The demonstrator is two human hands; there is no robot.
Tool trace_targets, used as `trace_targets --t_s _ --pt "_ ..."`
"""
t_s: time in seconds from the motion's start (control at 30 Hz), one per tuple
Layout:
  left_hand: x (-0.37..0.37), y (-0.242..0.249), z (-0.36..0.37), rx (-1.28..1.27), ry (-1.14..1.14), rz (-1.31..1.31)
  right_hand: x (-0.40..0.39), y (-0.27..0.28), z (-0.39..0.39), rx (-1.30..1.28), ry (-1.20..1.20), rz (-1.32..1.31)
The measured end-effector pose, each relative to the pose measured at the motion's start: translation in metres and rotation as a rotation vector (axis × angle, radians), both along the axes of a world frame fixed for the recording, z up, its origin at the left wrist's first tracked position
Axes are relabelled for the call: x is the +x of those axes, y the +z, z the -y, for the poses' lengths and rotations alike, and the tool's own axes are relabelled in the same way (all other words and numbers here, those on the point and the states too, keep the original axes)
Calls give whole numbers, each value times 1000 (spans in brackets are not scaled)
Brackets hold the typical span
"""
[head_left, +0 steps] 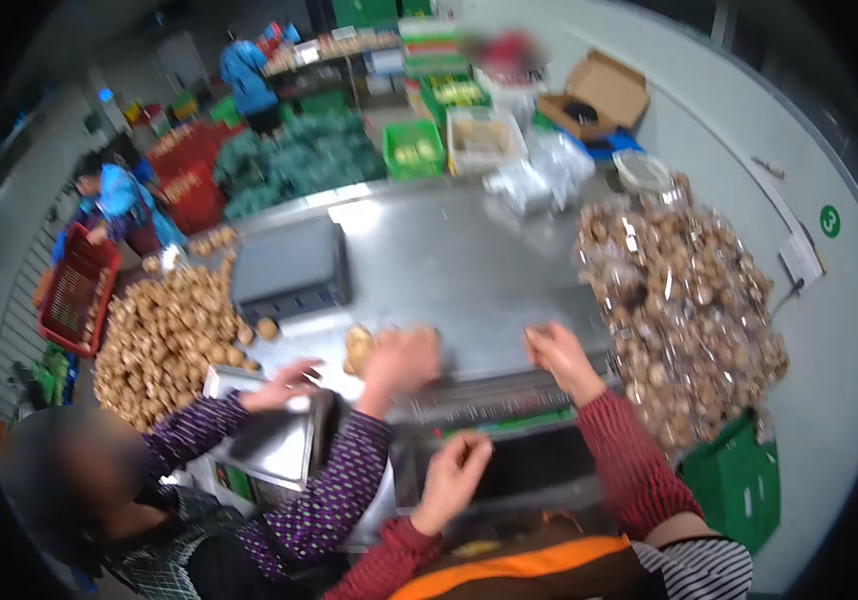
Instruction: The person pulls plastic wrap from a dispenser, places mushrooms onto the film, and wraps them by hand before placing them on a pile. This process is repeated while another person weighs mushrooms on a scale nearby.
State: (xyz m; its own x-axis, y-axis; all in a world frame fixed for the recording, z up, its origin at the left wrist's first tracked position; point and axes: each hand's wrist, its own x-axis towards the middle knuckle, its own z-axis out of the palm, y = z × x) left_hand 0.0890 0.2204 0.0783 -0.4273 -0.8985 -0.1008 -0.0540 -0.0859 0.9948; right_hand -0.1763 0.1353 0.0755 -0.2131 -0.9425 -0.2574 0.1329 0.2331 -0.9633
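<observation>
My left hand [452, 480], in a red striped sleeve, is low in the middle, just in front of a dark flat machine [534, 462]. Its fingers are curled in towards the thumb. Beyond that machine, over the near edge of the steel table [429, 250], my right hand [557, 358] is closed in a pinch. Whatever either hand holds, if anything, is too small to make out. Clear bags of brown round produce [684, 310], which look like mushrooms, are heaped to the right of my right hand.
A co-worker's blurred hand [404, 360] touches some tan pieces [357, 350] on the table. Left are a loose brown pile [174, 330], a grey scale [289, 265] and a metal tray [274, 440]. Crates [414, 150] and a cardboard box [599, 95] stand behind.
</observation>
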Motion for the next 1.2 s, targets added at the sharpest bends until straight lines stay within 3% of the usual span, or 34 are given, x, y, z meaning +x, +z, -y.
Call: trace_targets --t_s 0.17,0.2,0.23,0.27,0.33,0.4,0.43,0.5,0.57,0.67,0.9,1.03,1.07,1.1,1.17,1.2 --pt "-10 25 35 -157 48 -53 17 -4 15 52 -33 54" --pt "-10 23 44 -195 145 -59 22 -3 23 63 -32 49" --pt "2 22 71 -474 346 115 29 -4 31 85 41 44" --pt "7 15 88 -495 561 68 38 -5 39 96 112 47" --pt "41 -1 141 -654 874 387 59 -8 57 118 180 34" --pt "77 -40 198 -412 934 365 85 -14 76 172 262 -7" --pt "83 -40 209 -409 932 365 97 -12 84 177 285 -76" --pt "88 -40 224 159 640 170 109 -15 100 194 301 -142" --pt "81 -48 230 102 575 361 105 -30 108 30 296 -288" --pt "37 -26 222 18 473 354 70 -40 113 4 246 -296" --pt "-38 -12 197 -183 209 514 -11 -11 70 145 168 -300" --pt "-31 -37 178 -297 324 504 -34 -15 32 143 118 -240" --pt "-21 -39 170 -348 429 466 -49 -31 19 62 82 -529" --pt "-7 -40 159 -400 538 426 -58 -24 -2 54 63 -658" --pt "37 -25 133 -387 536 627 -72 -11 -46 98 72 -1055" --pt "51 -29 119 -481 497 872 -74 -3 -64 148 129 -1177"
